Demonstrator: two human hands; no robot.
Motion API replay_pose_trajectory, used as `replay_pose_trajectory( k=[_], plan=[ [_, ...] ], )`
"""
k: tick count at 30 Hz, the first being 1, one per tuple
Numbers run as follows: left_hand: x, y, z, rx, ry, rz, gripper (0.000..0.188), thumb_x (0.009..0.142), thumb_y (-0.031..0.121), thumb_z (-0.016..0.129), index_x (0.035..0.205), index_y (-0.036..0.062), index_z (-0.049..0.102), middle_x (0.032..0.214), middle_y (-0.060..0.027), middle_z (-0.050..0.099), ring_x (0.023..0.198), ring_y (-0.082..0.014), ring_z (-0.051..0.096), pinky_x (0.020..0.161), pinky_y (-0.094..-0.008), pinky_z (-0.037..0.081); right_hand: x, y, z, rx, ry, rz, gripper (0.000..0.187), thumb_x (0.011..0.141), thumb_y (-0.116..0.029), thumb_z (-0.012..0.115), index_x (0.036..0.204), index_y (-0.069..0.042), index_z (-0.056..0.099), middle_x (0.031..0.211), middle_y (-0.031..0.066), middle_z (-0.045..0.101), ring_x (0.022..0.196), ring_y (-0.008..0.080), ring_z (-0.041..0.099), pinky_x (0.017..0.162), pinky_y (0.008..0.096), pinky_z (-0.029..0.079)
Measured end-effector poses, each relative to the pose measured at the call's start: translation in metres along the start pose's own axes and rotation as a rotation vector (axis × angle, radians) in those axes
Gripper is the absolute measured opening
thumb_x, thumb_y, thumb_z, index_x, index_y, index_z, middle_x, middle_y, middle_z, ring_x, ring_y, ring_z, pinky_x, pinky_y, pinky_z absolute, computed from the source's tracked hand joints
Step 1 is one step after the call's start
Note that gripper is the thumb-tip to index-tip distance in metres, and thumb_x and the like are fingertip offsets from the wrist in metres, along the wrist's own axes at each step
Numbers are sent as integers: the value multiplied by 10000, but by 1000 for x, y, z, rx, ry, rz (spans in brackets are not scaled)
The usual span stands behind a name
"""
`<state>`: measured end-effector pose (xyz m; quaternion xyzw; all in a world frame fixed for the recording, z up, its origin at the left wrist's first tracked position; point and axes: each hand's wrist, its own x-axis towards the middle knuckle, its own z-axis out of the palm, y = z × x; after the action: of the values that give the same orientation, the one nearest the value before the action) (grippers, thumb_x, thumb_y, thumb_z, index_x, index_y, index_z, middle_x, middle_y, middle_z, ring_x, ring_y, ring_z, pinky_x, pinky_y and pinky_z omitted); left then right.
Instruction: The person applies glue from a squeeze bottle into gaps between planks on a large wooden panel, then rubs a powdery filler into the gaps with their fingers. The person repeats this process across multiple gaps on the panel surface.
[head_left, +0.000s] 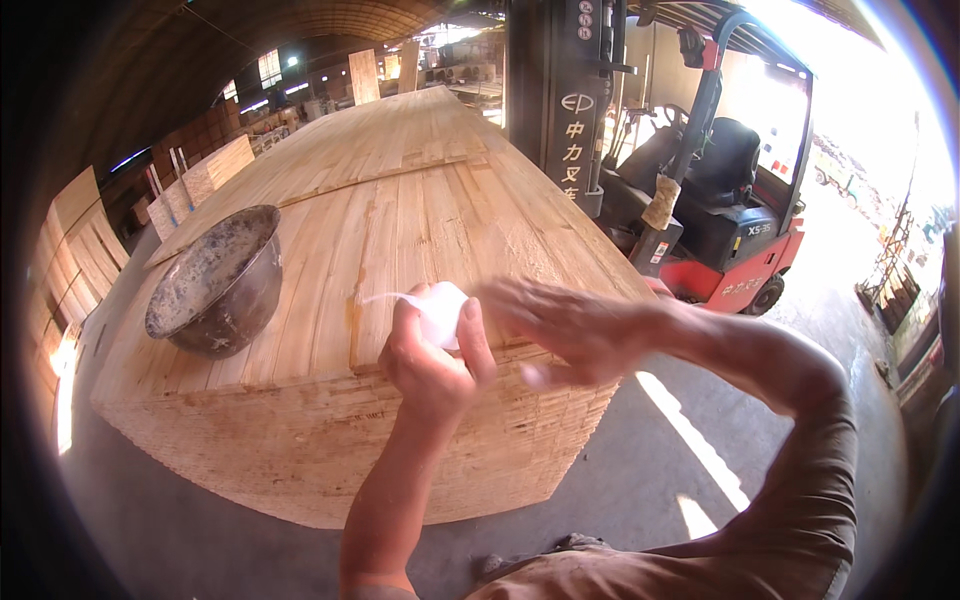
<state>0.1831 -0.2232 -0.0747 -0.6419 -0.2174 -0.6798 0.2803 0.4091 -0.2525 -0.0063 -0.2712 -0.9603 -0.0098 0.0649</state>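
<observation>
L hand point(432, 372): grasping a small white rounded item, thin sheet-like material point(439, 318), pinched betw. thumb (R side) and curled fingers (L side). A narrow white strip point(385, 296) trails from it to the L. Exact type of item unclear. Location: at near edge of a large pale-wood stack of flat jointed boards point(420, 450), as seen from above; contact betw. L hand and stack can't be confirmed.

R hand point(565, 325): unclenched, fingers extended & pointing L, palm side partly hidden, motion-blurred. Sits just R of white item; whether it touches can't be said. R forearm enters from R, elbow bent, brown sleeve point(810, 490) on upper arm.

On stack, L side nr. near edge: dark grey round bowl, crusted w/ pale residue point(235, 315), tilted in view, well apart from both hands. Top boards of stack show a stepped seam point(370, 182) running across, farther back.

Surroundings: red & black forklift point(735, 285) w/ tall black mast point(555, 110), far R, beside stack. Grey floor point(620, 480) w/ bright sunlight strips point(695, 440), near R. Pale timber panels point(205, 180) stand far L, under arched roof point(330, 28).
</observation>
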Motion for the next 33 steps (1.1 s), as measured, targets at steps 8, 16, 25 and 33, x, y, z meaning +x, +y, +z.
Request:
replay_pose_trajectory(
  k=[8,16,25,33],
  plan=[
    [-1,0,0,9,-26,3,559,1019,142,756,1381,-142,438,1116,-258,673,781,-312,739,598,-390,609,28,69,-18,-97,-115,194,725,1165,-549,376,1637,1,384,1690,317,359,1605,440,335,1322,547,271],
    [2,-1,0,-60,45,-123,623,998,161,785,1396,-122,398,1042,-228,679,746,-305,739,596,-378,619,3,14,-5,112,-69,174,743,1145,-473,431,1649,63,322,1689,307,348,1617,421,302,1345,502,250],
    [-4,4,-1,75,14,-320,556,1055,200,682,1416,-112,396,1231,-290,588,995,-341,681,776,-428,593,87,87,22,89,32,210,750,1146,-536,391,1641,26,352,1624,287,420,1543,433,386,1321,528,267],
    [22,42,-18,-308,102,-804,443,1125,285,524,1419,-28,416,1067,-119,592,883,-181,605,725,-355,526,-64,-22,9,424,-220,-263,798,1110,-512,572,1559,117,373,1593,392,395,1444,495,507,1133,518,506]
  ],
)
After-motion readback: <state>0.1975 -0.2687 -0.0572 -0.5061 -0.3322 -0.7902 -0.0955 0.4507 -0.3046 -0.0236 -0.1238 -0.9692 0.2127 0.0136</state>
